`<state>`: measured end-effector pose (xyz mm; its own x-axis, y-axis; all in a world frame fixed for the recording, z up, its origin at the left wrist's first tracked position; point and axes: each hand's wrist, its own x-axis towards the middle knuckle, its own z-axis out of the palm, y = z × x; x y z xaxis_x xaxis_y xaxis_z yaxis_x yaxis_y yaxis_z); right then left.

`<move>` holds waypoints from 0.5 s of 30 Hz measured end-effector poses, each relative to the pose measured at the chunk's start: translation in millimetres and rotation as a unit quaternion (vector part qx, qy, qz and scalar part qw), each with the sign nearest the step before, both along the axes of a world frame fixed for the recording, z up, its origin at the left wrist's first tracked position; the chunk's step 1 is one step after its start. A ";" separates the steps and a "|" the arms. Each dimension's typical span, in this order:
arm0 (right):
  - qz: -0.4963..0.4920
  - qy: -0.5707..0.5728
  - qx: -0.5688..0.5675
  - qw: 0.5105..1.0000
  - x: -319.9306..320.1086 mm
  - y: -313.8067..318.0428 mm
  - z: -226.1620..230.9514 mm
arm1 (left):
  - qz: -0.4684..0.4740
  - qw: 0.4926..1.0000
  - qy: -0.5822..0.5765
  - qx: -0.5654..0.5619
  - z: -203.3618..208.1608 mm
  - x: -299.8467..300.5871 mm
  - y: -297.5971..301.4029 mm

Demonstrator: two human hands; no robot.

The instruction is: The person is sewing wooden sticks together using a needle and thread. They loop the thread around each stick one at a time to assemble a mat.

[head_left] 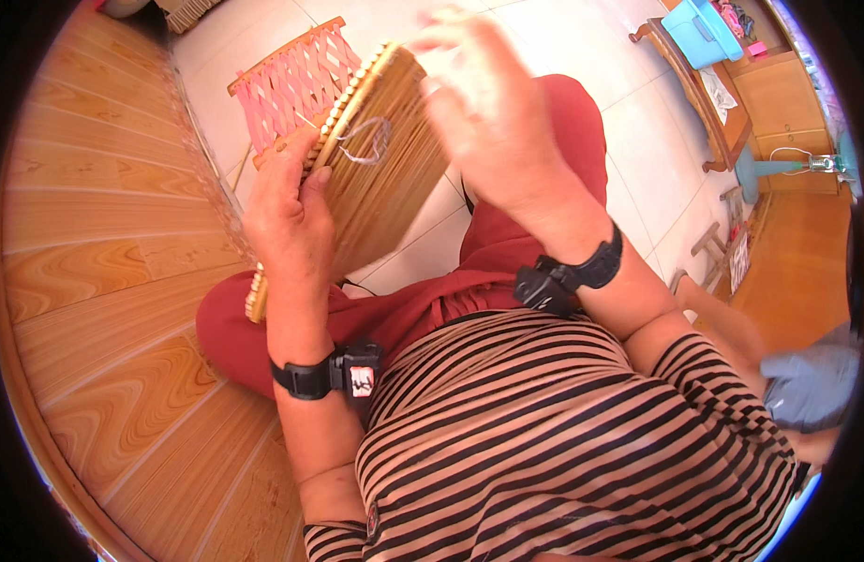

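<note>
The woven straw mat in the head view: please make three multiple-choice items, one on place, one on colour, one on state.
1. Which hand holds the mat's edge?
A. left
B. right
C. neither

2. What colour are the strips of the small stool on the floor?
A. blue
B. pink
C. green

3. How is the right hand?
A. flat on the floor
B. raised above the mat, blurred
C. on the stool

Key:
1 A, the left hand grips the straw mat.
2 B, the stool has pink strips.
3 B, the right hand is blurred above it.
</note>
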<state>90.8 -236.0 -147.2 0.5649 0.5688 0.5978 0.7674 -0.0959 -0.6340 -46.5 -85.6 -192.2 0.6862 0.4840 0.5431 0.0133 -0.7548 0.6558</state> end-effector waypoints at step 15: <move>0.163 0.355 -0.309 0.867 -4.9 -2.1 -73.9 | -0.148 0.970 0.079 0.176 -37.2 -35.4 -11.6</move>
<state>85.9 -238.1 -221.0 0.4144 0.8552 -0.3112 0.2546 -0.4372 -0.8626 -81.9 -97.1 -229.4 0.8548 0.0569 0.5158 -0.1583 -0.9180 0.3637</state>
